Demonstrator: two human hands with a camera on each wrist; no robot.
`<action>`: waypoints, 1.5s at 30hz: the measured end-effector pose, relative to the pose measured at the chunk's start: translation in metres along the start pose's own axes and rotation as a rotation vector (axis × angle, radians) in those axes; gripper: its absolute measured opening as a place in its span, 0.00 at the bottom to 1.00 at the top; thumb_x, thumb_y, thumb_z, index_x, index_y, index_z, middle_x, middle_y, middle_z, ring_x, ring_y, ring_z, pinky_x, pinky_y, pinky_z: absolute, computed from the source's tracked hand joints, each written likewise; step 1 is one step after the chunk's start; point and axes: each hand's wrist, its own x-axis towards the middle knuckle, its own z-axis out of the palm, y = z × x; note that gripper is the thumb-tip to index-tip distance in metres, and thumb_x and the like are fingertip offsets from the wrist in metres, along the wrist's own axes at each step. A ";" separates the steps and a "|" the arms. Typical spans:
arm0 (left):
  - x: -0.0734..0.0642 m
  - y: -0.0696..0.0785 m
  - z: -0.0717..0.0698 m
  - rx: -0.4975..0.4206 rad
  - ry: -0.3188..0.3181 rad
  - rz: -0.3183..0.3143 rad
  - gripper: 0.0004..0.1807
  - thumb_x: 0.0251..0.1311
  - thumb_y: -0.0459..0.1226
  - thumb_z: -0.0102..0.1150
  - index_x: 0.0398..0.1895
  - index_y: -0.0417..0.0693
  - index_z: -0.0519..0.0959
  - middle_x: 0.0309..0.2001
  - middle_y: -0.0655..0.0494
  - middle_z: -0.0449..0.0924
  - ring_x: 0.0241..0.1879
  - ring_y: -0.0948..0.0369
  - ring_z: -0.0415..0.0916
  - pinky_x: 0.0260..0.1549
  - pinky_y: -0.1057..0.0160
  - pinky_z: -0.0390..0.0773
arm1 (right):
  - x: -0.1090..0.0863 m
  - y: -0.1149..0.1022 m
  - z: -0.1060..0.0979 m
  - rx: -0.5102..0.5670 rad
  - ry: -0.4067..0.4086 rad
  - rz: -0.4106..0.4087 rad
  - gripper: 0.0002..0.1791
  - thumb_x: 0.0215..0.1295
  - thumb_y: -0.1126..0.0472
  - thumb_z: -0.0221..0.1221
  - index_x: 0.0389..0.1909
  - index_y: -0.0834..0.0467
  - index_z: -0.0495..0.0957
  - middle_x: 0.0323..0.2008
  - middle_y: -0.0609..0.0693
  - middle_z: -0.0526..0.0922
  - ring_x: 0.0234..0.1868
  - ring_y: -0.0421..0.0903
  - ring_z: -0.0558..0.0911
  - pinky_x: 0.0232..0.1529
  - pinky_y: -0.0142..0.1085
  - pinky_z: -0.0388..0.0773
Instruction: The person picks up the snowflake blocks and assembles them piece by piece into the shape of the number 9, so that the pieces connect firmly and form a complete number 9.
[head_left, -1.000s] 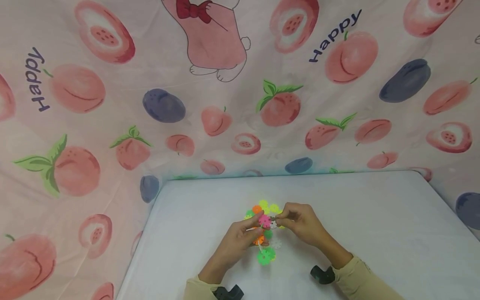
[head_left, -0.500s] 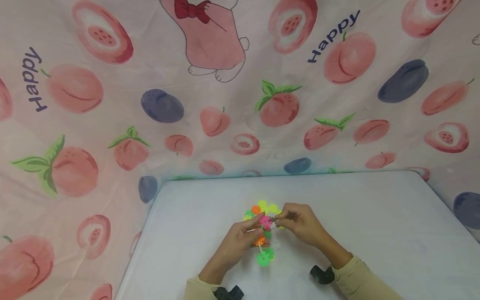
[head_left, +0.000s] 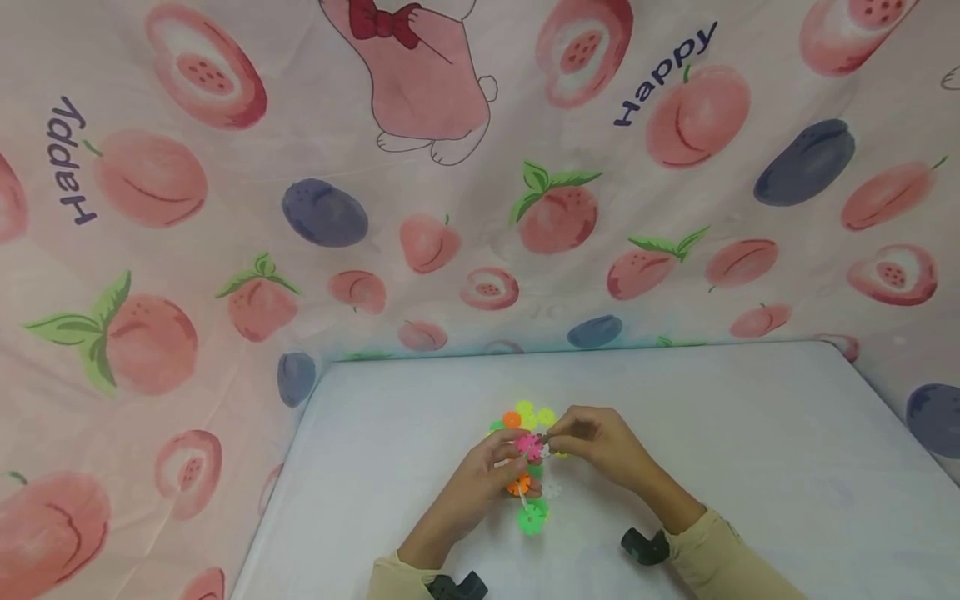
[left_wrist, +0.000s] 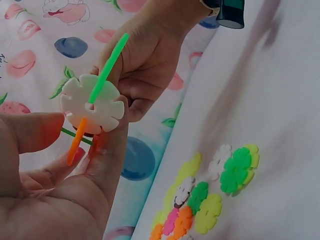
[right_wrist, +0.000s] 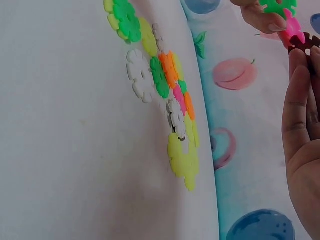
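Note:
Above the table, my left hand [head_left: 472, 483] grips a joined chain of notched plastic flower discs. A white disc [left_wrist: 92, 102] is in it, with a green disc [left_wrist: 109, 69] and an orange disc [left_wrist: 76, 142] slotted in edge-on. Further along is a pink disc [head_left: 528, 447]. Between thumb and fingers, my right hand [head_left: 607, 446] pinches a dark brown disc [right_wrist: 306, 44], which meets the pink disc at its edge. Whether their slots are fully engaged cannot be told. In the left wrist view, the right hand appears behind the white disc.
Loose discs lie together on the white table [head_left: 375, 433]: yellow [right_wrist: 182, 155], white [right_wrist: 140, 75], green [right_wrist: 159, 77] and orange [right_wrist: 169, 70] among them. A fruit-print cloth [head_left: 450, 192] rises behind the table. A black device [head_left: 645, 548] sits at the right wrist.
My left fingers have shifted and bent more around the chain. The pink disc and the green disc have turned slightly, while the right hand stays nearly still with the brown disc.

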 end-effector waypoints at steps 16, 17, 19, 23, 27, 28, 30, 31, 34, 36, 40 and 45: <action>-0.005 0.002 -0.001 -0.054 0.092 -0.042 0.27 0.74 0.39 0.55 0.71 0.41 0.62 0.59 0.35 0.75 0.38 0.58 0.87 0.46 0.60 0.86 | 0.005 0.010 -0.008 -0.052 0.092 0.092 0.08 0.66 0.57 0.69 0.39 0.58 0.86 0.36 0.53 0.88 0.37 0.46 0.87 0.41 0.47 0.85; -0.005 0.002 -0.002 -0.059 0.102 -0.046 0.27 0.73 0.39 0.55 0.70 0.41 0.63 0.60 0.34 0.75 0.38 0.58 0.87 0.45 0.60 0.86 | 0.005 0.010 -0.009 -0.053 0.099 0.101 0.08 0.66 0.56 0.69 0.39 0.57 0.86 0.35 0.53 0.88 0.37 0.46 0.87 0.42 0.48 0.85; -0.004 0.002 -0.002 -0.086 0.127 -0.056 0.25 0.72 0.38 0.56 0.68 0.41 0.64 0.60 0.33 0.75 0.38 0.57 0.86 0.44 0.59 0.86 | 0.006 0.011 -0.011 -0.056 0.115 0.126 0.08 0.66 0.55 0.68 0.39 0.55 0.85 0.37 0.56 0.88 0.37 0.47 0.87 0.42 0.49 0.85; -0.002 0.002 -0.001 -0.126 0.188 -0.085 0.21 0.72 0.37 0.53 0.64 0.43 0.65 0.55 0.35 0.76 0.33 0.58 0.82 0.40 0.57 0.87 | 0.009 0.014 -0.014 -0.095 0.146 0.164 0.09 0.66 0.53 0.68 0.39 0.55 0.84 0.39 0.61 0.87 0.37 0.52 0.87 0.41 0.47 0.86; -0.002 0.001 -0.002 -0.090 0.225 -0.110 0.17 0.76 0.41 0.49 0.62 0.45 0.65 0.48 0.41 0.76 0.31 0.57 0.81 0.38 0.57 0.87 | 0.014 0.020 -0.015 -0.194 0.172 0.207 0.08 0.67 0.53 0.68 0.41 0.53 0.84 0.39 0.55 0.88 0.36 0.50 0.86 0.37 0.39 0.85; -0.002 0.001 -0.002 -0.076 0.231 -0.113 0.16 0.77 0.43 0.49 0.61 0.45 0.66 0.48 0.40 0.76 0.31 0.57 0.82 0.38 0.58 0.87 | 0.015 0.021 -0.016 -0.225 0.178 0.227 0.09 0.67 0.53 0.68 0.41 0.52 0.84 0.39 0.53 0.88 0.36 0.48 0.86 0.36 0.37 0.84; -0.002 0.001 -0.003 -0.060 0.235 -0.116 0.17 0.78 0.46 0.49 0.60 0.46 0.66 0.47 0.41 0.76 0.32 0.56 0.83 0.38 0.58 0.87 | 0.018 0.024 -0.016 -0.289 0.188 0.255 0.09 0.66 0.52 0.68 0.42 0.52 0.85 0.38 0.50 0.88 0.36 0.45 0.85 0.35 0.35 0.83; -0.002 0.001 -0.003 -0.056 0.234 -0.115 0.17 0.78 0.47 0.49 0.59 0.47 0.66 0.47 0.41 0.77 0.31 0.56 0.83 0.38 0.58 0.87 | 0.019 0.025 -0.016 -0.317 0.190 0.266 0.09 0.66 0.52 0.68 0.42 0.52 0.85 0.38 0.49 0.88 0.36 0.44 0.84 0.35 0.36 0.82; -0.002 0.000 -0.003 -0.045 0.231 -0.112 0.17 0.77 0.48 0.50 0.56 0.48 0.66 0.49 0.38 0.78 0.31 0.56 0.85 0.38 0.60 0.87 | 0.023 0.029 -0.016 -0.402 0.187 0.296 0.10 0.65 0.52 0.68 0.42 0.52 0.86 0.38 0.49 0.88 0.37 0.44 0.83 0.37 0.37 0.81; -0.002 -0.001 -0.003 -0.035 0.231 -0.107 0.16 0.77 0.49 0.50 0.54 0.48 0.65 0.49 0.39 0.78 0.31 0.56 0.85 0.36 0.62 0.85 | 0.025 0.032 -0.015 -0.447 0.174 0.326 0.10 0.65 0.51 0.67 0.42 0.52 0.86 0.38 0.49 0.88 0.39 0.45 0.83 0.40 0.40 0.80; -0.003 -0.003 -0.004 0.001 0.230 -0.105 0.16 0.77 0.50 0.49 0.53 0.49 0.66 0.47 0.43 0.80 0.33 0.57 0.83 0.32 0.66 0.74 | 0.028 0.038 -0.012 -0.507 0.142 0.381 0.12 0.65 0.51 0.67 0.43 0.53 0.86 0.38 0.48 0.87 0.41 0.46 0.82 0.45 0.45 0.80; -0.004 -0.003 -0.006 0.009 0.213 -0.103 0.14 0.78 0.48 0.49 0.51 0.48 0.66 0.45 0.41 0.81 0.35 0.57 0.85 0.31 0.67 0.69 | 0.031 0.046 -0.011 -0.555 0.126 0.392 0.13 0.64 0.51 0.68 0.43 0.54 0.86 0.38 0.49 0.86 0.41 0.46 0.81 0.47 0.47 0.80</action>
